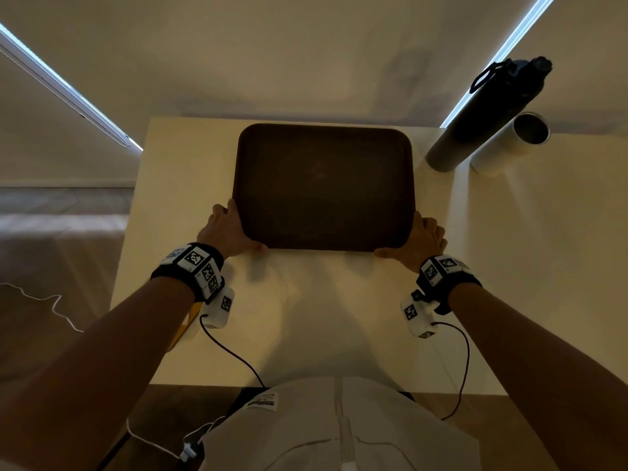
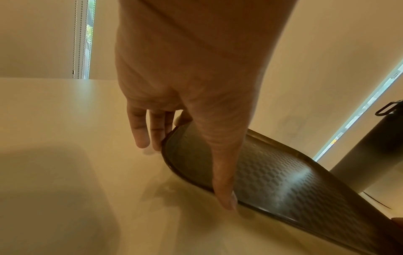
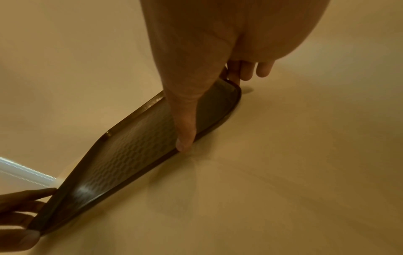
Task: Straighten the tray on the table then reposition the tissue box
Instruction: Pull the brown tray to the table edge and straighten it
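Observation:
A dark brown tray (image 1: 323, 185) with a textured bottom lies flat on the cream table (image 1: 306, 317), its sides roughly square to the table's edges. My left hand (image 1: 224, 229) frames the near-left corner. In the left wrist view this left hand (image 2: 196, 112) has straight fingers (image 2: 139, 131) against the tray's (image 2: 272, 172) left rim and its thumb along the near rim. My right hand (image 1: 424, 236) frames the near-right corner the same way. In the right wrist view the right hand (image 3: 196, 69) lays its thumb on the tray's (image 3: 130, 155) near rim. No tissue box is plainly visible.
A tall dark bottle (image 1: 475, 120) and a white tumbler (image 1: 509, 144) stand at the table's far right, close to the tray's far-right corner. A yellow-edged object (image 1: 185, 326) is partly hidden under my left forearm at the left table edge. Cables hang from both wrists.

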A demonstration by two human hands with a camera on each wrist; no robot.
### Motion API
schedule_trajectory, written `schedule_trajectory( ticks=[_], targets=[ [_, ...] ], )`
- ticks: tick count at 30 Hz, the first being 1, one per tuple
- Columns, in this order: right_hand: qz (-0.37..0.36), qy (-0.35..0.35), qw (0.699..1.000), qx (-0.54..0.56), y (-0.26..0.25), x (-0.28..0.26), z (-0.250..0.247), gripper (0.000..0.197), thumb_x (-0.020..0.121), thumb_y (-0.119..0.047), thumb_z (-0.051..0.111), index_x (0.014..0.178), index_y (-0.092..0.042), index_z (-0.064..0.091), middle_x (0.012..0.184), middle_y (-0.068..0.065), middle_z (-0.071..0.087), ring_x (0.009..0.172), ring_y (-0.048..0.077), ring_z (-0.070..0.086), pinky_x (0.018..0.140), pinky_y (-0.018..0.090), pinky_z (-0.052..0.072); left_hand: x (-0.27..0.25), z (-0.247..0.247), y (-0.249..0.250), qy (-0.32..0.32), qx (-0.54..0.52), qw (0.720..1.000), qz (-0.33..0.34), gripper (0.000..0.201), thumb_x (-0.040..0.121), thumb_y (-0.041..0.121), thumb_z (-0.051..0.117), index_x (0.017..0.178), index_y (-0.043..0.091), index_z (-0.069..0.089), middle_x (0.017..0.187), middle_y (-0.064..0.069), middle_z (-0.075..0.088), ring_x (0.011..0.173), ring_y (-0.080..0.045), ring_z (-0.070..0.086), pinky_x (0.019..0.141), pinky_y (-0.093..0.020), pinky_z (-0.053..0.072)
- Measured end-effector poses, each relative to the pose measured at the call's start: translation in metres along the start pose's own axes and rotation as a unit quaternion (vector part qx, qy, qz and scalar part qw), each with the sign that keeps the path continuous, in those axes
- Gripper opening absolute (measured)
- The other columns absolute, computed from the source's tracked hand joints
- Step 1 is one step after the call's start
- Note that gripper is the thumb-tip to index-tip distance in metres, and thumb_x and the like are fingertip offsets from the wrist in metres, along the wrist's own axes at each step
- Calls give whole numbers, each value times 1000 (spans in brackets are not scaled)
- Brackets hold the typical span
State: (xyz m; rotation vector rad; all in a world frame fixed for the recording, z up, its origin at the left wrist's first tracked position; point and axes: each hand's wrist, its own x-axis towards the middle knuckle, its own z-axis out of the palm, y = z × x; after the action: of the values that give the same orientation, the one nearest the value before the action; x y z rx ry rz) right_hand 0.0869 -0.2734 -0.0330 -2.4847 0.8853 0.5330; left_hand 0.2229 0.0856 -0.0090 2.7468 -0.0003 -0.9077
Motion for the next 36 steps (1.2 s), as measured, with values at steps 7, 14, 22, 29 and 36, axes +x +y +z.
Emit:
schedule_trajectory(
  ticks=[7,14,22,29,36],
  targets=[
    [-7,4,1000,13,2,-3,1,118,50,-62,84,144,-25,24,141,12,34,128,40,31,107,56,32,-1,3,-5,5,-8,1000,8,126,55,55,91,152,19,18,142,-21,36,133,-46,42,104,-60,44],
    [-11,3,1000,9,1,-3,1,118,50,-64,83,144,-25,23,141,12,33,128,39,32,107,56,31,-2,4,-6,6,-6,1000,12,128,55,59,90,153,23,16,142,-22,36,129,-48,45,103,-61,45],
    [-50,12,998,24,1,-10,-7,121,57,-64,82,151,-24,18,159,10,15,144,39,13,116,56,18,-38,13,-3,72,-62,994,48,94,83,49,74,156,19,24,159,-15,25,141,-39,38,113,-51,39],
    [-293,52,954,35,-33,-46,-10,76,76,-49,75,140,-23,43,149,8,33,141,31,23,117,51,20,-121,27,-38,161,-125,967,155,60,88,32,74,140,14,51,144,-13,49,132,-29,49,110,-42,42],
    [-432,-88,896,50,-95,-99,23,60,82,-39,73,136,-22,50,139,5,44,130,23,39,110,46,35,-196,40,-102,252,-136,951,118,55,84,21,80,133,9,58,139,-16,55,123,-36,56,96,-44,49]
  ],
)
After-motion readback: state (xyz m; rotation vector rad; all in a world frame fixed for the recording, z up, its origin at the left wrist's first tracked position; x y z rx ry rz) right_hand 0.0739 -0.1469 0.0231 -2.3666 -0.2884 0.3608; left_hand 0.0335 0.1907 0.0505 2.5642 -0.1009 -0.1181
